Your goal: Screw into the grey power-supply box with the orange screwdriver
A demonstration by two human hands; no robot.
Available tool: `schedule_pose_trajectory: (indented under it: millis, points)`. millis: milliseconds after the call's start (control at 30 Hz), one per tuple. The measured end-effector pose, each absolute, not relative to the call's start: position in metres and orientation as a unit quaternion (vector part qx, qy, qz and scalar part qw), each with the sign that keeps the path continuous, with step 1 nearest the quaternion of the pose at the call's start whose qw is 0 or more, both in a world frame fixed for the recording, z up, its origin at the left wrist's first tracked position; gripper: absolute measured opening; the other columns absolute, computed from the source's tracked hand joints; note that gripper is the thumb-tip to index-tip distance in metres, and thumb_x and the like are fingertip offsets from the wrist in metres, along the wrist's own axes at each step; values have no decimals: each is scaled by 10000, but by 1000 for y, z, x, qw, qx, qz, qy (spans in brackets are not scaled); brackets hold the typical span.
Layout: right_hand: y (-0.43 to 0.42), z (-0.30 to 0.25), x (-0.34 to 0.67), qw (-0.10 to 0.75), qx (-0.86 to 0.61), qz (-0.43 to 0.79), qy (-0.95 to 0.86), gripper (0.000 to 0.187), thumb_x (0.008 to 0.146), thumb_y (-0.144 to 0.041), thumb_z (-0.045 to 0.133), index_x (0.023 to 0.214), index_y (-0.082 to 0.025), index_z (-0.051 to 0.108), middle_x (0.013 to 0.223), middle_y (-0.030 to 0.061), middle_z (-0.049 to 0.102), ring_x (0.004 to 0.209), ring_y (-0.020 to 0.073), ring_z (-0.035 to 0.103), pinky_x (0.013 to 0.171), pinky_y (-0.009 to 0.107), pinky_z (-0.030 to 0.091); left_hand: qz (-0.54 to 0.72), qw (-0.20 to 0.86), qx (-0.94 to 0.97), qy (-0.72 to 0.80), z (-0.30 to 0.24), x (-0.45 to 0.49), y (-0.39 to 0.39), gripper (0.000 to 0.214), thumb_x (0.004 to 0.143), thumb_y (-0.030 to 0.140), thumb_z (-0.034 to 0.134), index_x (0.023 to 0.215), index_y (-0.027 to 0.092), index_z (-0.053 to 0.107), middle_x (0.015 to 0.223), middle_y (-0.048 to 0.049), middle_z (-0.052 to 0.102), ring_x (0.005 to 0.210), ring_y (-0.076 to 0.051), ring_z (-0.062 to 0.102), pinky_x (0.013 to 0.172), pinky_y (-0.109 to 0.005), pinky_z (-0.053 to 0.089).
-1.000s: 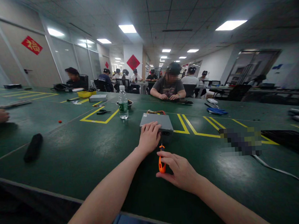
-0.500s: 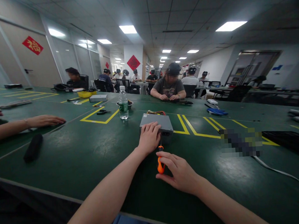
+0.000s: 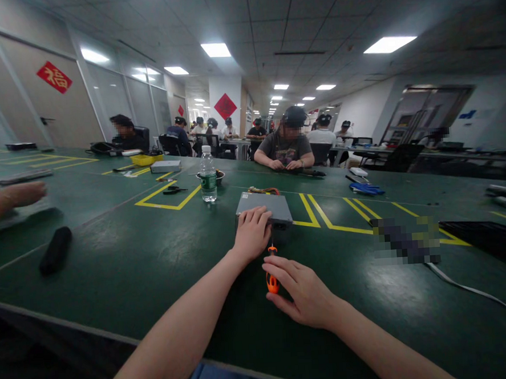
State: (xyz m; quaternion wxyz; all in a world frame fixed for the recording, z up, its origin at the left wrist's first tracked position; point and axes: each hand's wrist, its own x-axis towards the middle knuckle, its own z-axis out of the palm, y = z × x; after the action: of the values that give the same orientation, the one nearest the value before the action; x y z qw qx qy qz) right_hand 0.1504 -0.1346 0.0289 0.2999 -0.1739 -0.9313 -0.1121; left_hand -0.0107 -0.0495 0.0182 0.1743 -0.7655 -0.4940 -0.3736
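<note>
A grey metal computer power supply [image 3: 275,204] lies on the table in front of me, coloured wires [image 3: 264,190] at its far side. My left hand [image 3: 252,229] grips its near left part, fingers bent over the top edge. Between the fingers and thumb of my right hand [image 3: 299,289] is an orange-and-black screwdriver [image 3: 273,282]. Its shaft points away from me at the near side of the power supply, close to my left fingertips. Where the tip meets the case is too small to make out.
A water bottle [image 3: 208,178] stands left of the power supply, a metal bowl [image 3: 218,176] behind it. Blue gloves [image 3: 366,189] and a white cable [image 3: 464,285] lie right. A black object [image 3: 56,250] lies left, near another person's hand [image 3: 24,194]. Someone sits opposite [image 3: 287,144].
My right fingers have shifted slightly on the screwdriver, and its handle looks turned. My left hand and the power supply stay put. The neighbour's hand on the left has drawn back leftward.
</note>
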Motion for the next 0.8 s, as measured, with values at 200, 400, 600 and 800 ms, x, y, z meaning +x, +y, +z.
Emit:
schedule_pose_trajectory:
  millis: [200, 400, 600, 800]
  points:
    - [-133, 25, 149, 337, -166, -149, -915, 254, 904, -305, 479, 1064, -111, 515, 1058, 180, 604, 847, 225, 626, 679, 341, 535, -374, 176, -767, -490, 18, -11, -50, 279, 872, 249, 456, 1147, 219, 493, 1269, -49, 526, 1195, -215, 423, 1004, -409, 298]
    - [-132, 23, 151, 332, -169, -103, -922, 301, 893, -383, 487, 1045, -123, 489, 1070, 178, 606, 909, 241, 621, 733, 370, 539, -376, 177, -764, -494, 18, -11, -49, 280, 868, 238, 460, 1145, 219, 498, 1263, -45, 529, 1194, -213, 425, 1009, -401, 299]
    - [-135, 30, 149, 297, -167, -121, -932, 294, 908, -292, 458, 1148, -125, 494, 1109, 175, 588, 952, 247, 607, 755, 373, 530, -377, 176, -764, -493, 18, -10, -50, 281, 866, 238, 462, 1144, 228, 503, 1256, -50, 535, 1199, -213, 426, 1013, -411, 298]
    - [-130, 22, 150, 353, -168, -116, -913, 250, 893, -372, 508, 987, -141, 498, 1062, 171, 625, 890, 237, 633, 726, 368, 544, -375, 176, -764, -495, 18, -10, -49, 294, 857, 230, 474, 1150, 233, 498, 1258, -49, 533, 1195, -210, 429, 1009, -409, 304]
